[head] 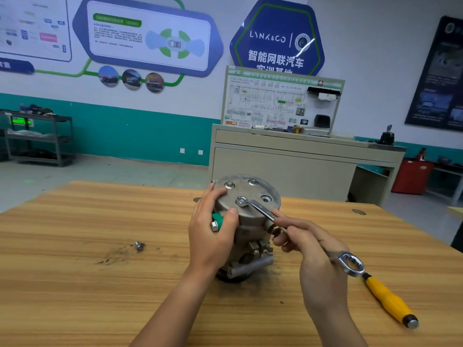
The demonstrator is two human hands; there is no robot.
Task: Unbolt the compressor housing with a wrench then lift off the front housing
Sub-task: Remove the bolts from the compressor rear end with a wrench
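A grey metal compressor (250, 211) stands upright on the wooden table (87, 259), its round housing face turned up. Two bolts (229, 185) show at the far side of that face. My left hand (213, 231) grips the compressor's left side, thumb on the rim, beside a green cap (216, 220). My right hand (310, 249) holds a silver ring wrench (260, 209) by its shank. The wrench's small ring end sits on a bolt near the face's middle. Its large ring end (350, 265) sticks out past my palm.
A loose bolt (139, 246) lies on the table to the left. A yellow-handled screwdriver (389, 300) lies at the right. The table's far edge is just behind the compressor. A beige cabinet (288, 159) and a shelf cart (40, 139) stand farther back.
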